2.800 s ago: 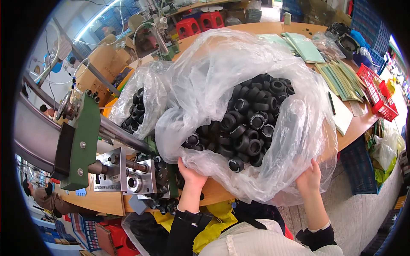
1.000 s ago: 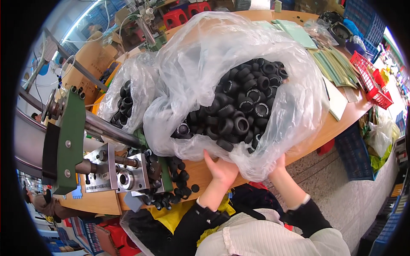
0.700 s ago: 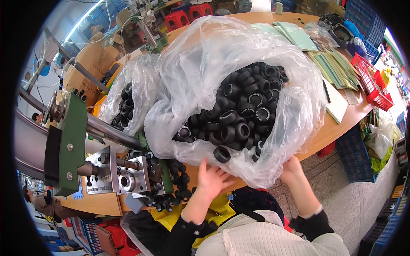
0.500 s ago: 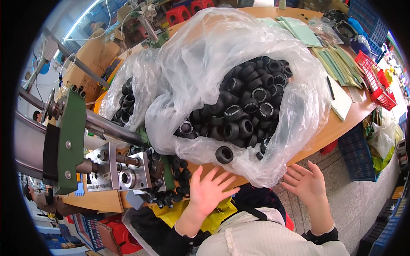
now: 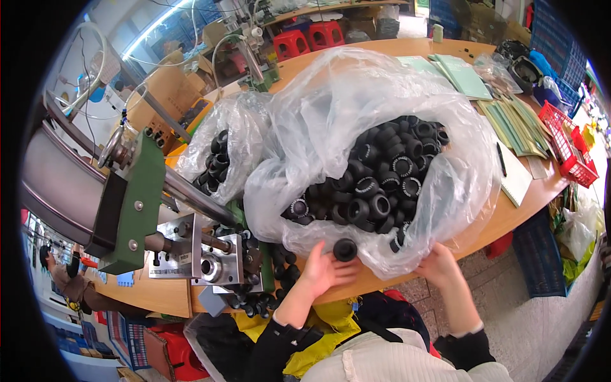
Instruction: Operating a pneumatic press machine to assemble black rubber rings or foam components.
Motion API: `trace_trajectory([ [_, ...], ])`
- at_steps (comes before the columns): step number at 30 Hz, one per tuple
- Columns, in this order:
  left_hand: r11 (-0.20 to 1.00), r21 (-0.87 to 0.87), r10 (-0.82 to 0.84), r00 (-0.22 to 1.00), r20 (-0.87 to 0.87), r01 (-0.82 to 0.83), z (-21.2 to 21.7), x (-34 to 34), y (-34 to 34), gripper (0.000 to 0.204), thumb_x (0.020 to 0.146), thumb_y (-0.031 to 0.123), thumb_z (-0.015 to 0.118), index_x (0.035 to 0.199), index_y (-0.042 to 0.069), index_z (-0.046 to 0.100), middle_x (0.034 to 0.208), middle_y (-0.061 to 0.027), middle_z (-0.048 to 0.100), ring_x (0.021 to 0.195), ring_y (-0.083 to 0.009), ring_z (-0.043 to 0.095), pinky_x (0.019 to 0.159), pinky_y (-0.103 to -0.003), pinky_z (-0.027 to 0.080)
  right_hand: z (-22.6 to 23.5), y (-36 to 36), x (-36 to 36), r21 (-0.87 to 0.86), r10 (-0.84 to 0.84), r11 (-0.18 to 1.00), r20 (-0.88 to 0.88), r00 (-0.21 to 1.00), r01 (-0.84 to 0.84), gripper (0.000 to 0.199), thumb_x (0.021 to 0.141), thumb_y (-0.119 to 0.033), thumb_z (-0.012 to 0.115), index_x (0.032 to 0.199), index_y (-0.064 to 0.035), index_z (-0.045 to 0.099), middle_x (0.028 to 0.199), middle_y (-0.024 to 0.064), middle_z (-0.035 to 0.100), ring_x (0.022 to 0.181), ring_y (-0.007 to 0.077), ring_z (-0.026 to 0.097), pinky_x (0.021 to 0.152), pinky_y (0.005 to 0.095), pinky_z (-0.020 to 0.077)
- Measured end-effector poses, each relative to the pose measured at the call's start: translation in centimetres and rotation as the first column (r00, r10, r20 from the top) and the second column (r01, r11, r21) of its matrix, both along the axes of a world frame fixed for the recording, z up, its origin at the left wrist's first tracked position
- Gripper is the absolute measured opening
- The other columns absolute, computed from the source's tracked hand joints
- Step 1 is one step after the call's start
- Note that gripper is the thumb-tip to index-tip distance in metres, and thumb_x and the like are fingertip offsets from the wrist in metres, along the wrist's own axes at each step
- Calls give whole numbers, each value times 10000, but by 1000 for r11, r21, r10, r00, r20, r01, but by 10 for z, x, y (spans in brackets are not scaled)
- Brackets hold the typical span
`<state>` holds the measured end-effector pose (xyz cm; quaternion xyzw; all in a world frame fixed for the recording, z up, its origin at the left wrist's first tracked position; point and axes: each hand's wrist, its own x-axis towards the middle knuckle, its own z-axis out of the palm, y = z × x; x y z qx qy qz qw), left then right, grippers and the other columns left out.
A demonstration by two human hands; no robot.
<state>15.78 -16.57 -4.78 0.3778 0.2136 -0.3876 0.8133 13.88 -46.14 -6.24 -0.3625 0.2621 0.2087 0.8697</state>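
Observation:
A large clear plastic bag (image 5: 305,121) lies open on the table, filled with small black rubber tyres (image 5: 382,184), some with white lettering. One loose tyre (image 5: 345,249) sits at the bag's near edge. Beside that tyre is my left hand (image 5: 326,272), thumb up and fingers stretched to the right; I cannot tell whether it touches the tyre. My right hand (image 5: 440,266) is at the bag's near right edge, its fingers extended against the plastic and partly hidden. Neither hand visibly holds anything.
A green and metal press (image 5: 137,204) stands on the left, with black parts heaped beneath it. Behind it is a smaller bag of tyres (image 5: 235,121). Papers, a pen (image 5: 501,159) and a red basket (image 5: 566,143) lie on the right of the wooden table (image 5: 458,239).
Both hands have turned from palms up with spread fingers to reaching inward at the bag's near edge. The whole view has shifted, with the scene lower and to the right.

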Motion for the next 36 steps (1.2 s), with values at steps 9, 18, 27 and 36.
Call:
trace_trajectory([
  [9, 989, 12, 141, 962, 235, -148, 5, -24, -3, 495, 882, 230, 626, 1268, -2, 420, 1207, -178, 552, 1032, -271, 603, 908, -397, 483, 145, 18, 53, -772, 755, 107, 474, 454, 627, 436, 740, -139, 712, 1150, -62, 587, 1108, 172, 551, 1021, 311, 546, 860, 362, 443],
  [18, 946, 271, 40, 896, 442, -176, -20, -7, -21, 299, 864, 255, 669, 978, -4, 571, 772, -84, 650, 660, -133, 633, 596, -243, 510, 191, 201, 335, -888, 979, -22, 75, 192, 458, 666, 810, -569, 559, 1272, -90, 536, 1351, 172, 462, 1257, 326, 416, 1058, 433, 297],
  [27, 865, 498, -336, 660, 672, -67, -13, -25, -3, 291, 853, 336, 668, 942, 65, 611, 646, 19, 546, 538, -65, 518, 467, -228, 417, 89, 244, 402, -767, 899, -425, -293, 326, 481, 442, 884, -352, 476, 1166, -36, 602, 1216, 204, 565, 1159, 357, 511, 988, 435, 380],
  [36, 217, 339, -597, 150, 788, -915, 30, 21, 2, 286, 794, 306, 678, 919, 64, 589, 1169, -122, 496, 1217, -372, 399, 970, -467, 345, 188, 112, 176, -443, 952, -24, 264, 156, 896, 453, 657, -58, 689, 1101, -24, 604, 1248, 183, 527, 1240, 379, 406, 1078, 496, 245],
])
